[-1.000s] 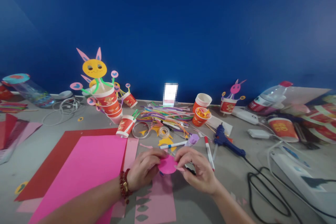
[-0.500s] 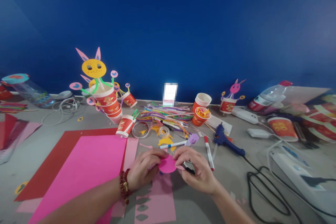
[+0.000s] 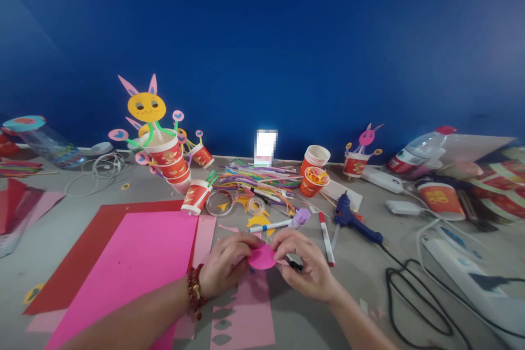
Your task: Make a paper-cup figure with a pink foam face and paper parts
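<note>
Between my hands is a bright pink paper disc (image 3: 262, 258), roughly oval as seen from here. My left hand (image 3: 229, 262), with a red bead bracelet at the wrist, pinches the disc's left edge. On the other side my right hand (image 3: 305, 265) has its fingers closed on the right edge. A small light pink scrap shows by the right fingertips, partly hidden. Beneath the disc lies a light pink paper strip (image 3: 254, 311) with leaf-shaped holes cut in it. A black object (image 3: 294, 261) lies against my right palm, mostly covered.
Large pink (image 3: 135, 268) and red sheets (image 3: 77, 262) lie at left. A blue glue gun (image 3: 353, 219) with a looping black cord rests at right, near a red-capped marker (image 3: 327, 240). Pipe cleaners (image 3: 258, 180) and decorated paper cups (image 3: 166, 158) line the back.
Both hands stay almost in place, still on the pink disc. The disc has tilted slightly, and the light pink scrap at the right fingers shows less than before.
</note>
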`<state>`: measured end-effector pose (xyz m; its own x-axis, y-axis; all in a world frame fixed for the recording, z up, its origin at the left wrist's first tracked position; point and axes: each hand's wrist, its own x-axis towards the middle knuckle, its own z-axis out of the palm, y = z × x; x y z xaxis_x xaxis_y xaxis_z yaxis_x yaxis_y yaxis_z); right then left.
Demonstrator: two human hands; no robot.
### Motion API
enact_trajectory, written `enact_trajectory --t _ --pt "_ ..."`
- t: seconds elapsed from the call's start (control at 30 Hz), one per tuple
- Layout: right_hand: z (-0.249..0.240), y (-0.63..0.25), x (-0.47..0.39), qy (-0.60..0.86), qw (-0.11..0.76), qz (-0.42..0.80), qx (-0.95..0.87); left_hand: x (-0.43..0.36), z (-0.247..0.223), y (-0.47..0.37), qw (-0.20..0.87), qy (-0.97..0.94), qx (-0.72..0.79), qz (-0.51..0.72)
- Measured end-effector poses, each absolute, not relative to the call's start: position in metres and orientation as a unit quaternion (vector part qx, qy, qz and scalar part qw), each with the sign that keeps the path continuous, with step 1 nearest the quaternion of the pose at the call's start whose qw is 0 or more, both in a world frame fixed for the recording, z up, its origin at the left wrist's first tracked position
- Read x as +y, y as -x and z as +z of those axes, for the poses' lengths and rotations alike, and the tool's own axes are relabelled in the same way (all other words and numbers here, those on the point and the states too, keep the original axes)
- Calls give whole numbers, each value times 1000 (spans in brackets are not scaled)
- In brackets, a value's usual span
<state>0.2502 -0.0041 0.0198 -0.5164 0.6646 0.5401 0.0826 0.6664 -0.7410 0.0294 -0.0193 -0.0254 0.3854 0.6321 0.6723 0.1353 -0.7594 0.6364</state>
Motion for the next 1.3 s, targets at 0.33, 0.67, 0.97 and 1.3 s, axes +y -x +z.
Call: enact_trajectory --t 0.33,0.67,0.97,1.3 --pt "6 -245 -1 381 421 364 -739 -11 -21 -40 572 -469 382 554" --pt "0 -228 -14 378 193 275 -863 -4 -24 -35 628 -368 418 544" --pt "-3 -231 -11 420 308 313 -794 -6 -20 -38 646 -383 384 537" --pt "-6 -228 -12 418 487 508 -574 -21 -16 -49 707 -412 290 497"
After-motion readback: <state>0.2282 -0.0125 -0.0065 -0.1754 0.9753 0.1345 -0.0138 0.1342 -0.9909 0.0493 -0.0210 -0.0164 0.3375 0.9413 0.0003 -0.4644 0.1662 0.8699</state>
